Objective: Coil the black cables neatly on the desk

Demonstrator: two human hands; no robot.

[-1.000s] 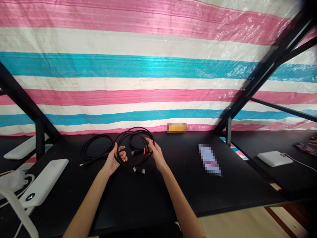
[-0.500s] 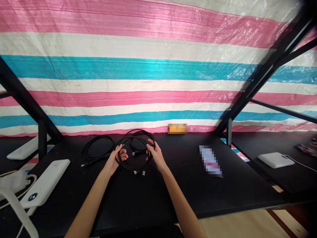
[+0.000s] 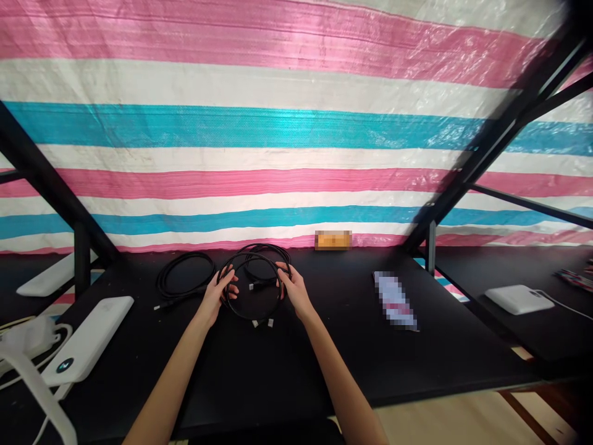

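A black cable wound into a loop (image 3: 252, 313) hangs between my hands above the black table (image 3: 287, 364). My left hand (image 3: 220, 295) grips the loop's left side with curled fingers. My right hand (image 3: 293, 288) grips its right side. Two silver-tipped plugs dangle from the loop's lower edge. A second black cable coil (image 3: 184, 279) lies flat on the table to the left, apart from my hands. A third coil (image 3: 266, 254) lies just behind the held loop.
A white power bank (image 3: 90, 337) with a white cord lies at the table's left. A blurred packet (image 3: 395, 300) and a blurred orange object (image 3: 332, 239) lie right and back. Black frame posts (image 3: 81, 256) stand at both sides. Another white device (image 3: 517, 298) sits on the right table.
My hands have drawn slightly closer together, tightening the loop into a smaller ring and lowering it a little. The other coils have not moved.
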